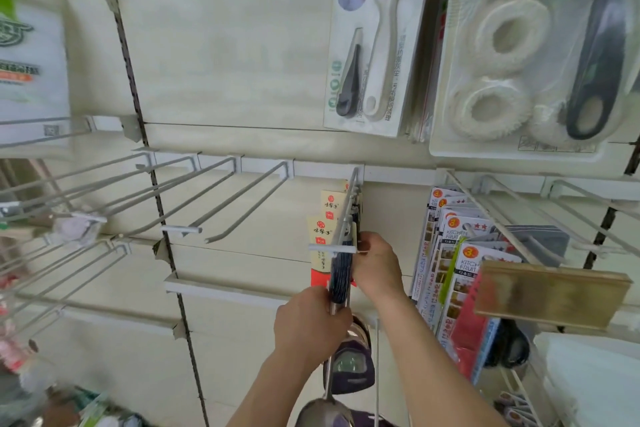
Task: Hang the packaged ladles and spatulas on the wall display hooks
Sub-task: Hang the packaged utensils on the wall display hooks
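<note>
You face a cream slatted wall panel (225, 55) under soft, even light. A dark slotted upright (138, 104) runs down it on your left, another shows at your far right edge (604, 229). White rails (325, 168) cross the panel. Above and to your right hang a carded brush set (375, 42) and a tray pack of white rings (512, 55). Lower right, red and white fruit tool cards (460, 263) crowd together beside a blurred wooden board (550, 298). Blurred goods (31, 55) fill your left edge

Packaged ladles (341, 274) (cream-and-red cards, dark handles) hang upright from a white hook (346, 215).
</note>
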Tool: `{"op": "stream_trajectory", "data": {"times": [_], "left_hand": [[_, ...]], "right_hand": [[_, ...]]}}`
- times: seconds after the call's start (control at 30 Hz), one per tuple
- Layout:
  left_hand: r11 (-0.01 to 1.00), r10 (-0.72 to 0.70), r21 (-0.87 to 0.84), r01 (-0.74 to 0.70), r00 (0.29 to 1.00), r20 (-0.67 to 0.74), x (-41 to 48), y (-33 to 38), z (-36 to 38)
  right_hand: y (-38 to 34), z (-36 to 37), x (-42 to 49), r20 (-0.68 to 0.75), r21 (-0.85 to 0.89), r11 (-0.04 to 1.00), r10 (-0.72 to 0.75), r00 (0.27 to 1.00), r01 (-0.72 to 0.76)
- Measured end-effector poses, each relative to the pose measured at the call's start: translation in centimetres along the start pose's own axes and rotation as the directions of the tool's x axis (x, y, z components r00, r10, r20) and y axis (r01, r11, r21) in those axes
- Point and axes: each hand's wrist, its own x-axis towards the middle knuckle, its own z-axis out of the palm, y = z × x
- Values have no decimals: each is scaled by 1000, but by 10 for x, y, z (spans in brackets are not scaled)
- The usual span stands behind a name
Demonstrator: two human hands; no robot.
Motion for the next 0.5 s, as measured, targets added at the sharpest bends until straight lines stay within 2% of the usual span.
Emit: {"op": "stream_trajectory", "data": {"times": [0.23, 0.5], "left_hand": [[997, 5, 83, 2, 997, -78, -6, 15, -3], [969, 72, 243, -37, 988, -136, -8, 15, -4]], "right_hand": [[-12, -4, 12, 33, -372, 928, -13, 999, 24], [-9, -1, 14, 80, -424, 903, -43, 996, 73]]}}
